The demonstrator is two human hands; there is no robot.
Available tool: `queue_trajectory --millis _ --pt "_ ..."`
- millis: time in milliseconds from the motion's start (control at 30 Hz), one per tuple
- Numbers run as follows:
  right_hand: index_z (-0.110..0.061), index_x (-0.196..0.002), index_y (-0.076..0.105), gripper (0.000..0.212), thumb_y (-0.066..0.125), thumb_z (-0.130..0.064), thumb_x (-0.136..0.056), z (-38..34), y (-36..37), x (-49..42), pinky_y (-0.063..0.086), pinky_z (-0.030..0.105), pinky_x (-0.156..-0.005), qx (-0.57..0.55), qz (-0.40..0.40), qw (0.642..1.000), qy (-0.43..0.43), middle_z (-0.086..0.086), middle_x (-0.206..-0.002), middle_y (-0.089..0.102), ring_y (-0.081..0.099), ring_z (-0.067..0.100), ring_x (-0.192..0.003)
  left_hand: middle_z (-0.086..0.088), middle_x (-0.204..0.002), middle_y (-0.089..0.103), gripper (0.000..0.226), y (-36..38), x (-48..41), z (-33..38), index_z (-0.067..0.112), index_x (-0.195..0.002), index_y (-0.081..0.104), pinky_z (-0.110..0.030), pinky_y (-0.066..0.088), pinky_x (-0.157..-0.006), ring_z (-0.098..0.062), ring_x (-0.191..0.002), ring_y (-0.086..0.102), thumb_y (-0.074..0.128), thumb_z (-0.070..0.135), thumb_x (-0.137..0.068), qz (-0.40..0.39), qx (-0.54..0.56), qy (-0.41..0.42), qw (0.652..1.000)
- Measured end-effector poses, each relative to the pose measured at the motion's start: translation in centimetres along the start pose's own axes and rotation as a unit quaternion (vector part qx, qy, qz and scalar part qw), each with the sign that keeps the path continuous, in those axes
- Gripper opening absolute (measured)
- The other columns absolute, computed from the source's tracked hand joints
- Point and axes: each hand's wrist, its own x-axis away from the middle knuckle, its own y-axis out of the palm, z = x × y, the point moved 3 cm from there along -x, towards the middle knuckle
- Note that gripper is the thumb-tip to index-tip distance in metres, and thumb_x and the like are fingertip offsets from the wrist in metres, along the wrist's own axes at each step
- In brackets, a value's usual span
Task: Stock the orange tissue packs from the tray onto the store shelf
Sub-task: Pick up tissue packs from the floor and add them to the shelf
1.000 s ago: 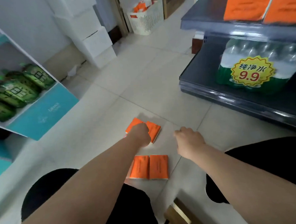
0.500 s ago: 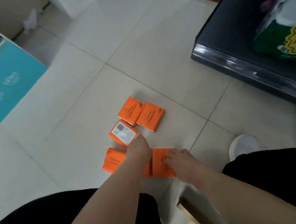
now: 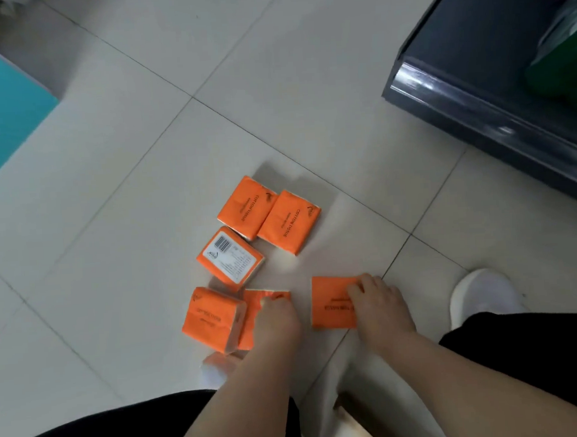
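Note:
Several orange tissue packs lie on the tiled floor. Two sit side by side farthest from me (image 3: 243, 207) (image 3: 289, 221). Another lies label up with its barcode showing (image 3: 230, 254), and one lies at the near left (image 3: 212, 319). My left hand (image 3: 277, 319) curls its fingers over a pack (image 3: 267, 294) beside that one and hides most of it. My right hand (image 3: 378, 303) grips the right edge of a separate pack (image 3: 331, 301), which lies flat. The dark store shelf (image 3: 458, 102) stands at the upper right.
A green pack of water bottles (image 3: 566, 63) sits on the shelf's lowest level. A teal display unit (image 3: 1, 116) stands at the left. My white shoe (image 3: 481, 295) is right of the packs. A wooden edge (image 3: 351, 419) shows between my knees.
My view has tilted down to the floor. My left hand came back from the far packs to a near one. My right hand has slid its pack to the right, opening a gap.

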Motion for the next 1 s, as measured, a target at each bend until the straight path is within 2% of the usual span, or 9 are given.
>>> queue_trajectory --millis 67,133,300,400,500,667,767,867,1000 --pt "-0.015 -0.091 0.063 0.045 0.083 -0.014 -0.051 0.8 0.6 -0.6 0.047 0.038 -0.063 -0.005 0.023 0.999 0.035 0.007 -0.092 0.058 0.061 0.029 -0.082 -0.013 -0.133 0.043 0.033 0.4 -0.1 1.3 0.008 -0.126 0.051 -0.036 0.041 -0.095 -0.030 -0.122 0.050 0.046 0.009 -0.093 0.000 0.007 0.065 0.998" --pt "-0.017 -0.097 0.062 0.055 0.088 -0.022 -0.049 1.2 0.8 -0.8 0.048 0.035 -0.063 -0.020 0.034 0.997 0.061 0.004 -0.095 0.062 0.062 0.026 -0.085 -0.009 -0.130 0.043 0.036 0.7 -0.1 2.1 0.014 -0.126 0.050 -0.039 0.042 -0.092 -0.030 -0.117 0.052 0.048 0.010 -0.090 0.004 0.029 0.106 0.994" --pt "-0.020 -0.144 0.030 0.069 0.064 -0.026 -0.084 1.5 2.0 -1.1 0.036 0.035 -0.098 -0.008 0.019 0.999 0.026 -0.001 -0.147 0.035 0.034 0.018 -0.136 -0.012 -0.124 0.046 0.027 0.1 -0.9 -0.1 0.007 -0.119 0.044 -0.037 0.043 -0.091 -0.030 -0.117 0.048 0.041 0.008 -0.092 0.112 0.060 -0.039 0.991" --pt "-0.017 -0.149 0.025 0.078 0.065 -0.024 -0.083 1.0 2.4 -1.2 0.038 0.036 -0.096 0.002 0.008 0.997 0.071 0.002 -0.147 0.037 0.038 0.020 -0.133 -0.012 -0.119 0.056 0.025 0.7 -1.6 -0.7 0.007 -0.113 0.047 -0.036 0.044 -0.090 -0.029 -0.117 0.051 0.051 0.013 -0.090 0.076 0.124 -0.086 0.986" --pt "-0.015 -0.147 0.028 0.091 0.072 -0.046 -0.074 1.5 1.8 -1.2 0.040 0.039 -0.088 -0.007 0.039 0.981 0.192 0.003 -0.137 0.047 0.048 0.021 -0.120 -0.010 -0.117 0.059 0.038 1.9 -1.8 -0.4 0.007 -0.115 0.049 -0.033 0.045 -0.089 -0.026 -0.115 0.056 0.062 0.023 -0.084 0.036 0.190 -0.132 0.972" --pt "-0.016 -0.103 0.061 0.072 0.089 -0.049 -0.045 1.6 2.2 -1.0 0.046 0.041 -0.073 -0.023 -0.013 0.982 0.187 0.005 -0.098 0.062 0.061 0.024 -0.091 -0.006 -0.114 0.060 0.030 2.8 -2.1 1.0 0.014 -0.107 0.057 -0.034 0.048 -0.087 -0.026 -0.108 0.058 0.060 0.029 -0.081 0.039 0.218 -0.131 0.966" --pt "-0.021 -0.122 0.048 0.066 0.077 -0.049 -0.069 2.0 2.1 -0.4 0.044 0.041 -0.084 -0.043 -0.011 0.983 0.180 0.001 -0.119 0.054 0.051 0.021 -0.114 -0.003 -0.101 0.057 0.025 2.0 -2.2 1.6 0.021 -0.093 0.050 -0.035 0.046 -0.076 -0.025 -0.097 0.056 0.065 0.030 -0.075 0.061 0.258 -0.085 0.960" --pt "-0.029 -0.123 0.039 0.049 0.061 -0.050 -0.084 2.8 1.3 -0.2 0.040 0.040 -0.088 -0.044 -0.008 0.983 0.180 -0.007 -0.119 0.053 0.050 0.017 -0.114 0.002 -0.082 0.057 0.029 1.1 -1.8 1.9 0.018 -0.089 0.045 -0.036 0.047 -0.070 -0.022 -0.083 0.057 0.068 0.028 -0.073 0.083 0.320 -0.044 0.943" --pt "-0.033 -0.128 0.036 0.045 0.060 -0.029 -0.089 2.8 -0.2 0.2 0.041 0.038 -0.086 -0.081 -0.003 0.983 0.163 -0.008 -0.126 0.047 0.043 0.017 -0.118 0.009 -0.085 0.055 0.060 -0.7 -0.8 1.5 0.017 -0.123 0.041 -0.033 0.049 -0.073 -0.017 -0.088 0.058 0.071 0.026 -0.071 0.128 0.337 -0.021 0.933"
